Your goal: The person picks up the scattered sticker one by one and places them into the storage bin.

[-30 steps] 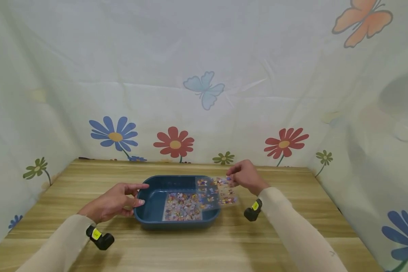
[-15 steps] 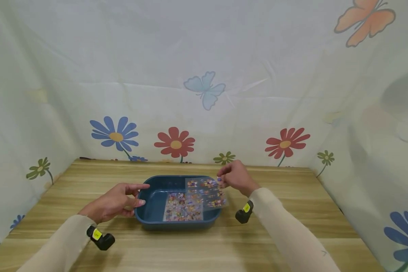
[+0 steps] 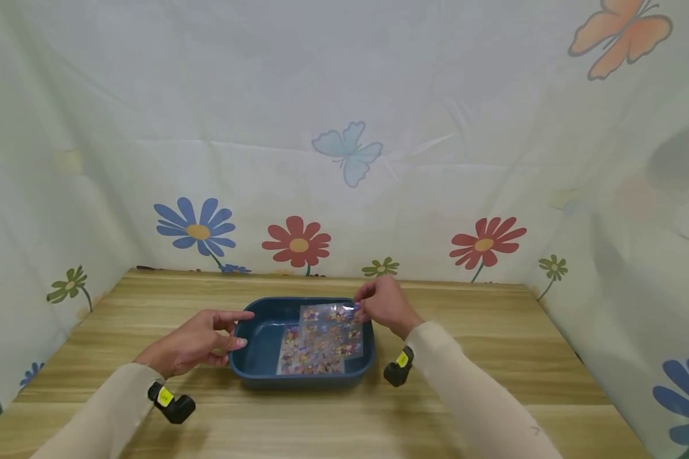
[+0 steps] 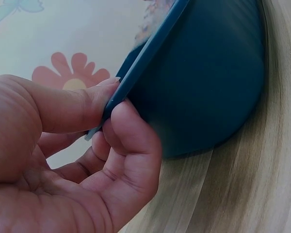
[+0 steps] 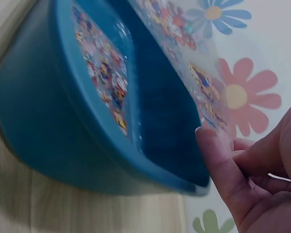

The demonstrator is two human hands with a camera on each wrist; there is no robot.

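Observation:
A dark blue oblong plastic basin (image 3: 298, 382) stands on the table. At its left end my left hand (image 3: 198, 341) pinches the rim; in the left wrist view the thumb lies over the rim (image 4: 136, 68) and curled fingers press from outside. My right hand (image 3: 387, 305) pinches the upper right corner of a clear sticker sheet (image 3: 344, 333) printed with small colourful figures, held tilted over the basin's right half. Beneath it, more sticker sheet (image 3: 304, 364) lies on the basin floor, partly covered. The right wrist view shows the lying sheet (image 5: 104, 73) inside the basin wall.
The wood-grain table (image 3: 465, 376) extends around the basin on all sides. A white cloth (image 3: 235, 95) printed with flowers and butterflies hangs behind and at both sides. A black wrist camera (image 3: 399, 366) sits below the right wrist, another camera (image 3: 172, 403) below the left.
My right hand has moved left and slightly down, bringing the pinched sticker sheet from the basin's right edge further over the basin. The left hand keeps its grip on the rim.

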